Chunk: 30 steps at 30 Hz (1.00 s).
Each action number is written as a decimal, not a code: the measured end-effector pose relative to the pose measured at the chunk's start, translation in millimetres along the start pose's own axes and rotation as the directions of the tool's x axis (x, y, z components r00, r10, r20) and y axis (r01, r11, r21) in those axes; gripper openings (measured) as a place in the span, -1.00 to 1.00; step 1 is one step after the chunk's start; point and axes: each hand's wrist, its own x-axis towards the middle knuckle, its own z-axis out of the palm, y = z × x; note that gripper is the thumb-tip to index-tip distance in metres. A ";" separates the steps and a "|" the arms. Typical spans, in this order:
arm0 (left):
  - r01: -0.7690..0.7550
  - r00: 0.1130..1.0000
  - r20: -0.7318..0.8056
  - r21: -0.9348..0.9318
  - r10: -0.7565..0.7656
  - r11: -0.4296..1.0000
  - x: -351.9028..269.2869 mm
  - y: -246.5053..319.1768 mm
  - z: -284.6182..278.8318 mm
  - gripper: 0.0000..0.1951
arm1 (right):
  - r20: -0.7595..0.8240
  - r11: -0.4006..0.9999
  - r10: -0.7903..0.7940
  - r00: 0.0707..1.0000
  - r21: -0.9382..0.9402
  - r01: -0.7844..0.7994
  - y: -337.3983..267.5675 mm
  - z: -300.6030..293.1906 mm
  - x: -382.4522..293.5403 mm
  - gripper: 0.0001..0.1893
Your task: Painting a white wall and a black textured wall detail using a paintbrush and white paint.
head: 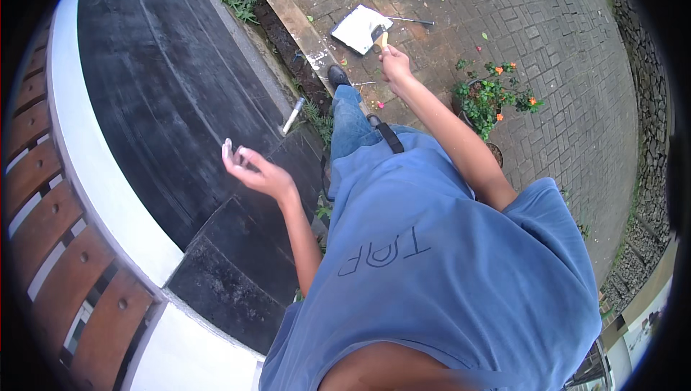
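Note:
My right hand [395, 67] grips a flat paintbrush [382, 39] by its light-coloured handle. The brush's dark head overlaps the edge of a white tray [363, 21], which lies on the brick paving; I cannot tell whether they touch. Across the tray's right side lies a thin rod with a dark grip [418, 21]. My left hand [259, 172] holds nothing and is raised in front of the black wall [178, 94], its fingers loosely bent and apart. Whitish smears coat those fingertips. A white band [102, 137] runs along the wall's upper edge.
A short white stick with a grey end [293, 116] rests by the wall's foot. Potted orange flowers [480, 102] stand right of my legs. A narrow drain channel [270, 24] with ferns borders the wall. Brown wooden slats [75, 261] line the far left.

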 end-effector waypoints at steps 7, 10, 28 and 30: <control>0.608 0.789 0.606 -0.745 0.102 -0.274 26.8 114.9 192.8 -0.33 | -0.664 0.984 0.016 0.747 -0.121 -0.129 -23.5 129.9 118.6 -0.72; 0.634 0.765 0.629 -0.696 0.138 -0.337 36.5 116.2 234.6 -0.35 | -0.651 0.971 -0.021 0.759 -0.193 -0.139 -42.2 157.6 128.0 -0.72; 0.747 0.655 0.297 -0.392 -0.694 0.537 -28.7 -250.2 422.3 -0.39 | -0.012 0.655 0.017 1.000 -0.755 -0.020 126.4 -11.1 435.5 -0.60; 0.844 0.529 0.259 -0.262 -0.808 0.469 -74.1 -271.8 447.6 -0.38 | 0.011 0.544 -0.006 1.000 -0.839 0.012 144.7 -25.8 485.5 -0.63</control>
